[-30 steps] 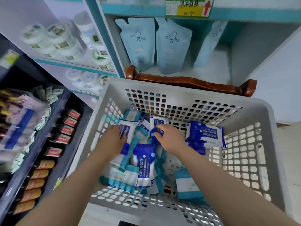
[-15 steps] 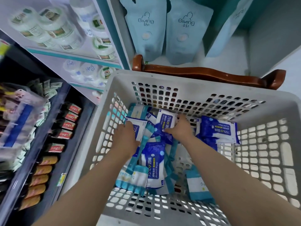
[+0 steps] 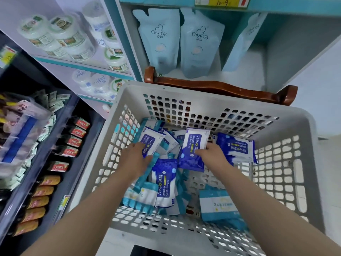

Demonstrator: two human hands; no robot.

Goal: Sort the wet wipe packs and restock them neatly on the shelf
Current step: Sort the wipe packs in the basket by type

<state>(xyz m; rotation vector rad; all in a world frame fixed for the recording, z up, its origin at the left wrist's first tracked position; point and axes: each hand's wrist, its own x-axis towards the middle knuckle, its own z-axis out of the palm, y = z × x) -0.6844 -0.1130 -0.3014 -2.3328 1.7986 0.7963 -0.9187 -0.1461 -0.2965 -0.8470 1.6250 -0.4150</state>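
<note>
A grey perforated basket (image 3: pixel 206 97) holds several wet wipe packs in a loose heap. My left hand (image 3: pixel 135 158) grips a blue and white alcohol wipe pack (image 3: pixel 151 142) at the heap's left side. My right hand (image 3: pixel 214 154) holds another blue and white alcohol wipe pack (image 3: pixel 193 146) by its right edge, tilted up. A third blue pack (image 3: pixel 237 147) lies to the right of that hand. One more blue pack (image 3: pixel 164 180) lies flat between my forearms. Teal and white packs (image 3: pixel 215 206) lie at the near right and near left.
The basket rests on a wooden chair back (image 3: pixel 217 87). Behind it a shelf (image 3: pixel 258 74) holds pale blue pouches (image 3: pixel 199 43). At the left, white tubs (image 3: pixel 73 39) fill upper shelves and dark bottles (image 3: pixel 72 141) line a lower rack.
Both hands have closed on alcohol wipe packs. The right hand has moved right and tipped its pack up. The camera has shifted, showing more of the shelf.
</note>
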